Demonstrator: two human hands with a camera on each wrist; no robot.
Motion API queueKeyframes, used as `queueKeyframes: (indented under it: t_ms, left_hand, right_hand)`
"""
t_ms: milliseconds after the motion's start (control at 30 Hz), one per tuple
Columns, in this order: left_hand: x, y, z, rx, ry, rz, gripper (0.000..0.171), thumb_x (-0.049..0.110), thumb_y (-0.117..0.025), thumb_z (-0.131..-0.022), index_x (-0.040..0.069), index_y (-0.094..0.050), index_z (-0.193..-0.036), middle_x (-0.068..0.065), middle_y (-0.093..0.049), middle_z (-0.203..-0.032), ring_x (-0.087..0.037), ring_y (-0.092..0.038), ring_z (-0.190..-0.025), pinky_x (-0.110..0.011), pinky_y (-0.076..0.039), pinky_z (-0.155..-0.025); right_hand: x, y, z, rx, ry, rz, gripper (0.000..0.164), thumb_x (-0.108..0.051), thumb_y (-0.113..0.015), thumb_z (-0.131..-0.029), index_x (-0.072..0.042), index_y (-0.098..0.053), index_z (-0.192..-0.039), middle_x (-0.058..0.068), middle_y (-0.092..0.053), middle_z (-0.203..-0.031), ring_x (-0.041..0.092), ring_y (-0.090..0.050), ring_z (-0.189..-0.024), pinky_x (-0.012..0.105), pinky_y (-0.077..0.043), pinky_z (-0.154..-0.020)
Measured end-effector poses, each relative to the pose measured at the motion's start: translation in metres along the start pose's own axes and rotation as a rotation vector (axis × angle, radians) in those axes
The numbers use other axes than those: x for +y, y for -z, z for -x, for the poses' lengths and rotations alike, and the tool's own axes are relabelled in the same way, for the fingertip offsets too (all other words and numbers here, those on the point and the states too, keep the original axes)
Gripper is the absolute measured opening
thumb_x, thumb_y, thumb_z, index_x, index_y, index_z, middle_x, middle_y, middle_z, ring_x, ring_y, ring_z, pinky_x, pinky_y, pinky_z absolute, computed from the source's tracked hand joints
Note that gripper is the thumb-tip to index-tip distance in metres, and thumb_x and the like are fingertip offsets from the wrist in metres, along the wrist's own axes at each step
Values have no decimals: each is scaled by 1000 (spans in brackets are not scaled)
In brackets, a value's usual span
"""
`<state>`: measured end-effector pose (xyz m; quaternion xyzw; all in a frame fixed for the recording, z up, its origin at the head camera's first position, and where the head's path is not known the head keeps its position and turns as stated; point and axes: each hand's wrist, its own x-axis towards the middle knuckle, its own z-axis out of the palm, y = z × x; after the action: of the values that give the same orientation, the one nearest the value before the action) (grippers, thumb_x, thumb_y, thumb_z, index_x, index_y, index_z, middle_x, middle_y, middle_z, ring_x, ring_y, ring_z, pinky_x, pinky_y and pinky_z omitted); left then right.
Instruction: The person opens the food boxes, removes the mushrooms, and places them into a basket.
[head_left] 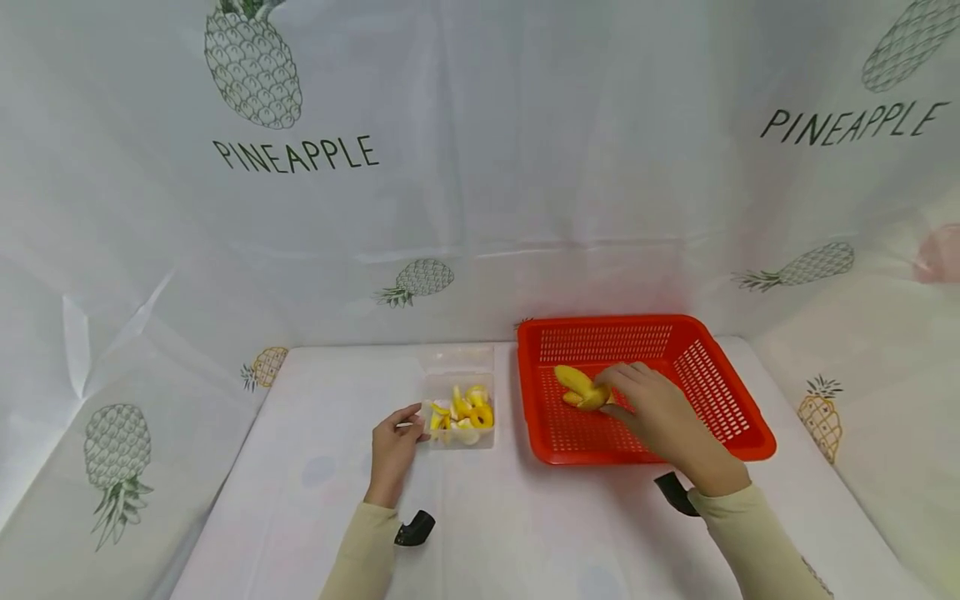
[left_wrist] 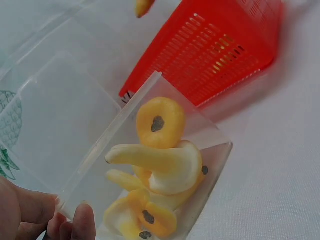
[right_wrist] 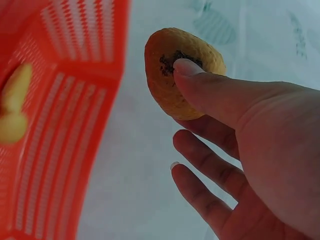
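My left hand [head_left: 393,454] pinches the left edge of a clear plastic box [head_left: 459,444], its fingertips on the box corner in the left wrist view. Inside lie several yellow and white curved pieces [left_wrist: 172,165], some bearing a dark grey patch. The lid [head_left: 456,360] is folded back behind the box. Over the red basket [head_left: 540,457], my right hand [head_left: 652,408] holds a rounded yellow-brown piece [right_wrist: 157,80] with a black speckled patch, gripped by the thumb on one face and fingers behind. Other yellow, banana-like pieces [head_left: 573,379] show in the basket beside that hand.
The red basket has slotted walls and stands right of the box, near the back of the white-covered table [head_left: 480,525]. A hanging sheet [head_left: 480,167] printed with pineapples rises behind. Black wrist mounts [head_left: 415,529] sit at both sleeves.
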<state>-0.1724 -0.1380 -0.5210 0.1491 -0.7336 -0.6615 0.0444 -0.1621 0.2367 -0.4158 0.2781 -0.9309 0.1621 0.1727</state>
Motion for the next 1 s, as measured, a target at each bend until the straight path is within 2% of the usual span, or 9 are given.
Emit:
queueKeyframes:
  t_ms: [167,433,667,867,1000]
  left_hand:
    - [-2,0,1,1,1,-2,32,0,-62,-103,-9,-67,-134,-15,-59,-107,-13,-66,-76,-35,-66,-82]
    - [-2,0,1,1,-6,-17,32,0,-62,-104,-9,-66,-135,-14,-60,-107,-12,-65,-79,-40,-66,-85]
    - [-2,-1,1,6,-12,-23,33,0,-62,-104,-10,-66,-135,-14,-60,-107,-12,-65,-79,-39,-66,-84]
    - [-3,-1,1,8,-14,-18,32,-1,-62,-104,-10,-66,-134,-14,-60,-107,-12,-65,-78,-39,-66,-84]
    - [-3,-2,1,10,-17,3,32,-2,-62,-103,-11,-67,-133,-15,-60,-106,-12,-66,-75,-32,-66,-79]
  right_hand:
    - [20,2,21,12,-9,33,46,-5,-97,-69,-15,-71,-106,-5,-71,-101,19,-64,-91,36,-61,-72]
    - [38,1,42,-31,-43,73,48,-3,-98,-67,-9,-73,-108,0,-73,-100,24,-68,-91,44,-64,-76]
    - [51,1,51,-14,-35,70,50,-2,-98,-65,-8,-73,-108,2,-73,-101,27,-70,-93,48,-65,-78]
    - [60,1,54,-43,-64,69,47,-2,-97,-68,-6,-73,-109,5,-73,-104,29,-71,-95,51,-65,-80]
    - [62,0,55,-57,-72,61,49,-2,-95,-71,-3,-72,-114,11,-72,-111,35,-70,-102,54,-64,-85]
